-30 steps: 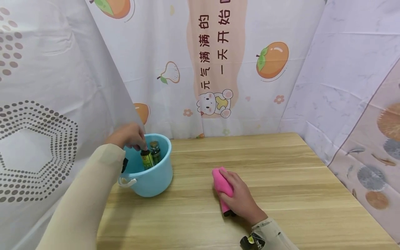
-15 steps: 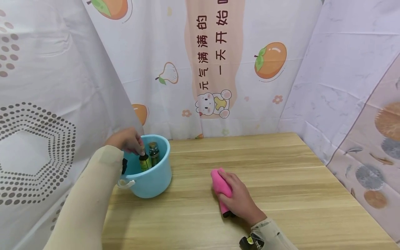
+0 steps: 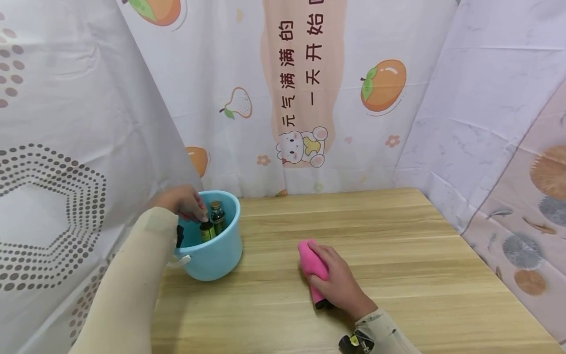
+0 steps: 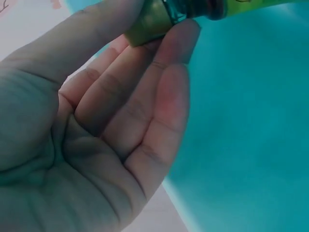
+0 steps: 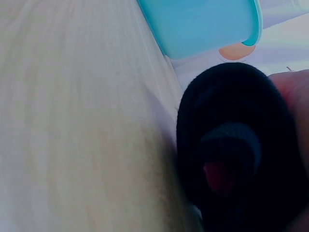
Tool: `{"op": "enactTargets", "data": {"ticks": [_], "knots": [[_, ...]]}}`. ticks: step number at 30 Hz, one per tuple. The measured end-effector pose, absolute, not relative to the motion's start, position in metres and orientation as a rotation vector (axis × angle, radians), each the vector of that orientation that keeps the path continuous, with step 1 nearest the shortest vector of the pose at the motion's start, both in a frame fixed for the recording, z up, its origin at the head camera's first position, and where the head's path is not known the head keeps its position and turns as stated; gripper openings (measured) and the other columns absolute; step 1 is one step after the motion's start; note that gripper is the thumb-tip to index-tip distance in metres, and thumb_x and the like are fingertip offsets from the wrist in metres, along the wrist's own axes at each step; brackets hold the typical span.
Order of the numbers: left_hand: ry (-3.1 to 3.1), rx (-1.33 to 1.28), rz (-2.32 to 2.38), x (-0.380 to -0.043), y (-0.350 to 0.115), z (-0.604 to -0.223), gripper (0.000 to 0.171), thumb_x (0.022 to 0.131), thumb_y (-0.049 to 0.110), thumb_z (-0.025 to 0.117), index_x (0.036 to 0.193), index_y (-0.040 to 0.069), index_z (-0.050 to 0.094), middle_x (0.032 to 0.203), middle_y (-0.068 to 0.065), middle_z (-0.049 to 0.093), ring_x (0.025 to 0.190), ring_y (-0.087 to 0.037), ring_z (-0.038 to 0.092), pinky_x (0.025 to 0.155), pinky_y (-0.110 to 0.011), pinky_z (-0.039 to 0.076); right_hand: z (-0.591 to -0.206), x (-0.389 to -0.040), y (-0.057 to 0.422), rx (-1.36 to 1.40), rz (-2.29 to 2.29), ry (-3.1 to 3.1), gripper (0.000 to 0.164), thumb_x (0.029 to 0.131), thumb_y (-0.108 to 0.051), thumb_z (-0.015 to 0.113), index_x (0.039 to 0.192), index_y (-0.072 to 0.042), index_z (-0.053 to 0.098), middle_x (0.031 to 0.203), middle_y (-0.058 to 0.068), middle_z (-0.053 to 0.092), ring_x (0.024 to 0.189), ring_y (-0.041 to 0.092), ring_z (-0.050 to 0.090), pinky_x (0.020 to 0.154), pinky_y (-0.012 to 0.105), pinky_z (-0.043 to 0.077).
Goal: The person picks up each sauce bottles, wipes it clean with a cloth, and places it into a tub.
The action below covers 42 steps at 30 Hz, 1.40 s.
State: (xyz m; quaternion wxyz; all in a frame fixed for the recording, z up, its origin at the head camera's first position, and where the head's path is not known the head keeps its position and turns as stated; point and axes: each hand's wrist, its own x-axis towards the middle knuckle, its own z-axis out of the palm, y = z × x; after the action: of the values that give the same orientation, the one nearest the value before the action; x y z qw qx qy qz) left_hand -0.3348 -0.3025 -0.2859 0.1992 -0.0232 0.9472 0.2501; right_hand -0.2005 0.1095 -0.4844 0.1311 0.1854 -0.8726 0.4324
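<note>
Over the light blue bucket (image 3: 213,260), my left hand (image 3: 187,202) reaches in and pinches the top of a small glass bottle (image 3: 207,234) with a yellow-green label. Its gold cap (image 4: 152,24) shows between thumb and fingers in the left wrist view. A second glass bottle (image 3: 218,216), dark with a gold cap, stands right beside it in the bucket. My right hand (image 3: 338,282) grips a soft pink fabric bundle (image 3: 313,263) with a black end, low over the table. In the right wrist view that black fuzzy end (image 5: 231,92) opens toward the camera, with pink inside.
The wooden table (image 3: 376,236) runs up to a printed curtain (image 3: 212,59) at the back. Further curtains hang at the left and right. A white handle (image 3: 179,261) sits at the bucket's front left.
My left hand has gone slightly lower into the bucket, and the bottle beneath it has sunk a little with it. My right hand stays in place with the pink fabric bundle.
</note>
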Motion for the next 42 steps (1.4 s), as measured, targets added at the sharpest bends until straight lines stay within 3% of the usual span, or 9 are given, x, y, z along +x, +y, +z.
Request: {"op": "enactTargets", "data": {"ticks": [9, 21, 31, 35, 42], "knots": [[2.589, -0.052, 0.689, -0.33, -0.302, -0.279, 0.03, 0.084, 0.016, 0.087, 0.108, 0.004, 0.074, 0.105, -0.011, 0.076, 0.094, -0.025, 0.073, 0.089, -0.043, 0.063, -0.489, -0.204, 0.113, 0.534, 1.21, -2.554, 0.078, 0.085, -0.017, 0.083, 0.155, -0.027, 0.05, 0.141, 0.0, 0.06, 0.111, 0.013, 0.06, 0.089, 0.034, 0.055], [2.583, -0.089, 0.609, -0.32, -0.297, -0.271, 0.025, 0.084, 0.014, 0.087, 0.103, 0.003, 0.075, 0.101, -0.011, 0.077, 0.092, -0.027, 0.073, 0.089, -0.045, 0.063, -0.486, -0.204, 0.116, 0.458, 1.254, -2.574, 0.076, 0.083, -0.013, 0.08, 0.154, -0.021, 0.052, 0.138, 0.003, 0.061, 0.104, 0.015, 0.059, 0.082, 0.032, 0.054], [2.638, -0.144, 0.511, -0.315, -0.287, -0.269, 0.021, 0.081, 0.006, 0.088, 0.098, 0.003, 0.076, 0.095, -0.012, 0.077, 0.085, -0.028, 0.075, 0.076, -0.04, 0.065, -0.49, -0.207, 0.117, 0.418, 1.268, -2.608, 0.076, 0.084, -0.013, 0.08, 0.154, -0.023, 0.051, 0.136, 0.003, 0.061, 0.104, 0.015, 0.059, 0.083, 0.033, 0.053], [2.668, -0.137, 0.448, -0.31, -0.284, -0.266, 0.021, 0.08, 0.011, 0.09, 0.096, 0.004, 0.079, 0.095, -0.012, 0.077, 0.084, -0.029, 0.075, 0.075, -0.042, 0.065, -0.491, -0.207, 0.117, 0.414, 1.272, -2.616, 0.077, 0.084, -0.013, 0.08, 0.154, -0.023, 0.051, 0.136, 0.003, 0.061, 0.104, 0.016, 0.059, 0.083, 0.033, 0.053], [2.78, -0.074, 0.355, -0.301, -0.269, -0.247, 0.035, 0.076, 0.022, 0.094, 0.101, 0.004, 0.078, 0.105, -0.017, 0.075, 0.094, -0.036, 0.073, 0.074, -0.049, 0.065, -0.49, -0.208, 0.121, 0.417, 1.22, -2.57, 0.076, 0.082, -0.011, 0.079, 0.153, -0.018, 0.052, 0.133, 0.006, 0.063, 0.102, 0.017, 0.06, 0.079, 0.033, 0.052]]}}
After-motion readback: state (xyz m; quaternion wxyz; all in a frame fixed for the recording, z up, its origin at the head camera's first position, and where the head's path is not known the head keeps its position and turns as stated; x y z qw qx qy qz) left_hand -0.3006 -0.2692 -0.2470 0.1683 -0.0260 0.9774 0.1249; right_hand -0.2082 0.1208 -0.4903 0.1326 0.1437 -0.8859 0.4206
